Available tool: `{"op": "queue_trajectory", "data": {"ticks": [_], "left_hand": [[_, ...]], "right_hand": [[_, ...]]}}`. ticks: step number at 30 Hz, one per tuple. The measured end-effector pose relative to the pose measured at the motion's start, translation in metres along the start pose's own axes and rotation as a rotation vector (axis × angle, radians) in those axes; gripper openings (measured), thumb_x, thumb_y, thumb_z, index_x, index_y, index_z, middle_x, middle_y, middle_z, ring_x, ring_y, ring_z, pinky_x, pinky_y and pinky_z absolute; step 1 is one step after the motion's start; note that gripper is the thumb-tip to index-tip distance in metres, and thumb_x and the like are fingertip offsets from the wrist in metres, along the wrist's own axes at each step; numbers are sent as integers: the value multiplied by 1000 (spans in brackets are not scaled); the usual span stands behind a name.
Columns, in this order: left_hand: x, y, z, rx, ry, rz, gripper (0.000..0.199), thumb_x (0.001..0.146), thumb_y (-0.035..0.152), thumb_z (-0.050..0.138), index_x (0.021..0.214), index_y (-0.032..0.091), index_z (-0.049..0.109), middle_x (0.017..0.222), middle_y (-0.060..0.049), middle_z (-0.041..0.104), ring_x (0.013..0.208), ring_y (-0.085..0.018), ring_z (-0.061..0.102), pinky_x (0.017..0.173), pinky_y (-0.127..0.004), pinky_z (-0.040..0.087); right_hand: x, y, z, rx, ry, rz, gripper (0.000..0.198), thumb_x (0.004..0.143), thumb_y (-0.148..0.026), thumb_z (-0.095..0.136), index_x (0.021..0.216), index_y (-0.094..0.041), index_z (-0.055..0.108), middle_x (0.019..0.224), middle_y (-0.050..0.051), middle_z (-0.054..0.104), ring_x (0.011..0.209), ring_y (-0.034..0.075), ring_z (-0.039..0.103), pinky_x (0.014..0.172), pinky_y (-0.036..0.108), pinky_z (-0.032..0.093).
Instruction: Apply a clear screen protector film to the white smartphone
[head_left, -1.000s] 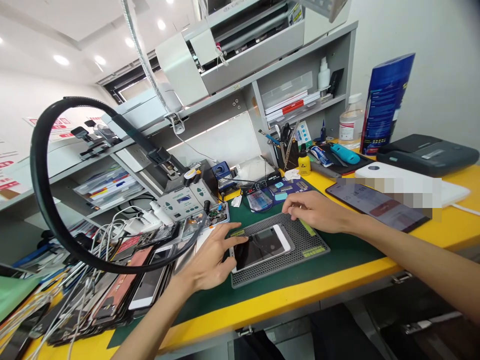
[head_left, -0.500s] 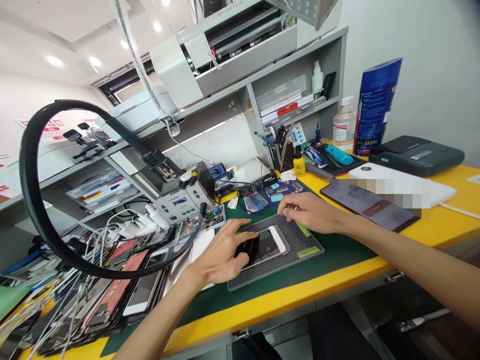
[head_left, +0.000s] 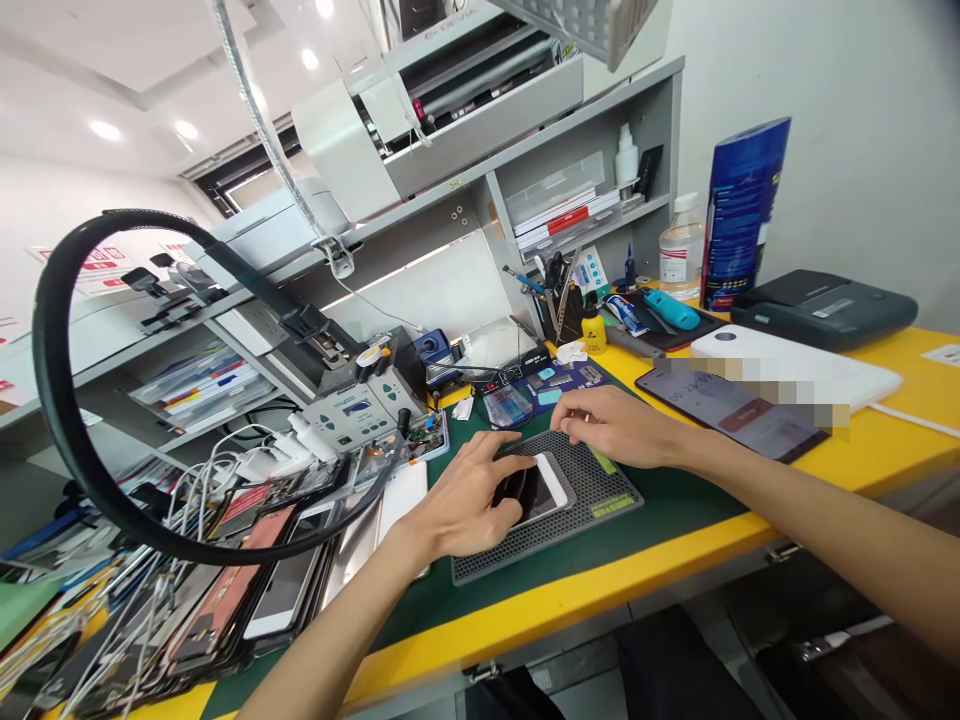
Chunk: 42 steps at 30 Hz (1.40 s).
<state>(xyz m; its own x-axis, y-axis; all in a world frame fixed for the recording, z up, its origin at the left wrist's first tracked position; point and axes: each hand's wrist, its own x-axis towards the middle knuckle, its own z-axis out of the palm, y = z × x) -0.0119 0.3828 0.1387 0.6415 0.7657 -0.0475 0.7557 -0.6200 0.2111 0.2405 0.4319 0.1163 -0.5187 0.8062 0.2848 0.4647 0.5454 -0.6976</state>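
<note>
A phone with a white border and dark screen [head_left: 556,487] lies flat on a grey perforated mat [head_left: 540,538]. My left hand [head_left: 472,495] is open over the phone, fingers spread, its index fingertip at the screen near the white end. The palm and thumb hide the phone's left part. At the far right part of the mat, beside the phone, my right hand [head_left: 611,425] rests with its fingers curled in. Nothing shows between them, though the inside of the hand is partly hidden.
Stacked phones and screens [head_left: 281,590] and white cables crowd the left. A black hose [head_left: 56,400] loops over them from a grey control station [head_left: 367,410]. A large phone [head_left: 739,415], a white slab [head_left: 795,365] and a yellow bottle [head_left: 594,330] stand right.
My left hand has slid right across the phone, its index fingertip now closer to the white end. My right hand stays curled at the mat. The view has shifted slightly.
</note>
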Motion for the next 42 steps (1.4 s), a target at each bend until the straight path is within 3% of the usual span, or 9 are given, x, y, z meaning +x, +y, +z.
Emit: {"op": "queue_trajectory", "data": {"ticks": [8, 32, 42], "left_hand": [[5, 6, -2, 6, -12, 5, 63, 80, 18, 52, 142, 22, 60, 159, -15, 42, 145, -38, 39, 119, -61, 35], [4, 15, 0, 21, 10, 65, 63, 77, 20, 55, 140, 24, 62, 157, -13, 46, 142, -38, 42, 117, -61, 37], [-4, 8, -3, 18, 5, 15, 64, 78, 18, 54, 141, 25, 61, 158, -13, 43, 144, -38, 40, 119, -60, 35]], "right_hand": [[1, -1, 1, -6, -5, -5, 22, 94, -27, 51, 84, -19, 69, 81, 6, 73, 75, 24, 65, 68, 32, 41], [1, -2, 0, -20, -14, 7, 23, 94, -27, 50, 86, -19, 70, 86, 8, 76, 79, 24, 67, 69, 32, 43], [1, -1, 0, -25, -9, 4, 20, 90, -24, 52, 81, -20, 69, 78, 6, 74, 73, 23, 65, 65, 31, 40]]}}
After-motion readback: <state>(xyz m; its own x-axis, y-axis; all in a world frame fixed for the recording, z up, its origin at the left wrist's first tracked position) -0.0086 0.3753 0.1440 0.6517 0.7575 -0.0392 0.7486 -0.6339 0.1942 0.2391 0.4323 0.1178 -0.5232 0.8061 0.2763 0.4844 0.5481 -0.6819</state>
